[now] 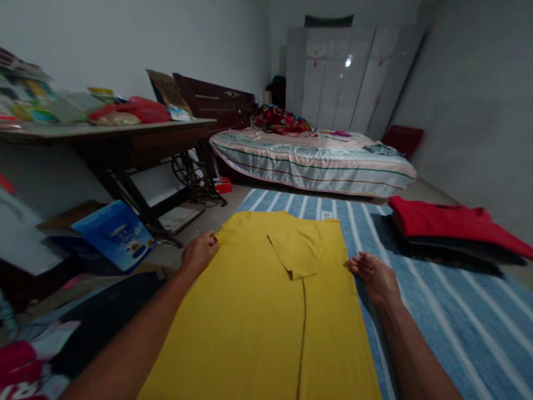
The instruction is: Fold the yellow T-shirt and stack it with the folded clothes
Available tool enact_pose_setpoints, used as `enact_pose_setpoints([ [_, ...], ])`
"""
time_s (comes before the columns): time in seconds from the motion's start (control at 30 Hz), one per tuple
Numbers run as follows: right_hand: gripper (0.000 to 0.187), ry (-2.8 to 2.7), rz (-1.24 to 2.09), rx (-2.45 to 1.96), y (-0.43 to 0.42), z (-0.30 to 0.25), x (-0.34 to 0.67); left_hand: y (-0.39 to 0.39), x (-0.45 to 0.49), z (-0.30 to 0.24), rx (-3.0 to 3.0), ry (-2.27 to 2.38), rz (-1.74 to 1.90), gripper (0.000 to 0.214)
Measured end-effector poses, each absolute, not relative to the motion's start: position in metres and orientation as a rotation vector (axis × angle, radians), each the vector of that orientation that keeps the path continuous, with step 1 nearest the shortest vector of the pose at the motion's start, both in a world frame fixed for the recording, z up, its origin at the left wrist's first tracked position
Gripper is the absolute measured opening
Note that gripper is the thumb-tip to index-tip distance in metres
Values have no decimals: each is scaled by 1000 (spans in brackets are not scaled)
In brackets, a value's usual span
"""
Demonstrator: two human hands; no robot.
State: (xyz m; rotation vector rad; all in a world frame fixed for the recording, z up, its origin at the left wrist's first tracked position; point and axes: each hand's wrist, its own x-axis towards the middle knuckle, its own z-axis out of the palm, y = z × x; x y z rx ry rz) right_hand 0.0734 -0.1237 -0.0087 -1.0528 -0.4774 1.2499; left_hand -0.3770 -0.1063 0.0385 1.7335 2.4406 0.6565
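A yellow T-shirt (254, 311) lies spread on a blue striped cloth (420, 300). Its right side is folded inward, and the short sleeve rests on top near the middle. My left hand (200, 251) is closed on the shirt's left edge, close to the left sleeve. At the opposite edge, my right hand (372, 275) pinches a bit of the folded side between thumb and fingers. The shirt's lower end runs out of view at the bottom.
Folded clothes with a red garment (445, 222) on top are stacked to the right. On the left stands a sewing-machine table (137, 130) loaded with bags, above a blue bag (119, 236). Behind are a bed (316, 166) and a wardrobe (333, 78).
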Motion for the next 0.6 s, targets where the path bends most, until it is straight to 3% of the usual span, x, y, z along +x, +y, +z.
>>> enact_pose_setpoints([
  [0.1,12,-436,1258,-1018,-118,-8,85,-108,-375,45,1815,2506,489,18],
  [0.33,14,-424,1307,-966,-116,-11,94,-123,-367,53,1996,2617,309,34],
  [0.6,12,-381,1362,-926,-116,-14,94,-149,-318,34,2417,2232,263,44],
])
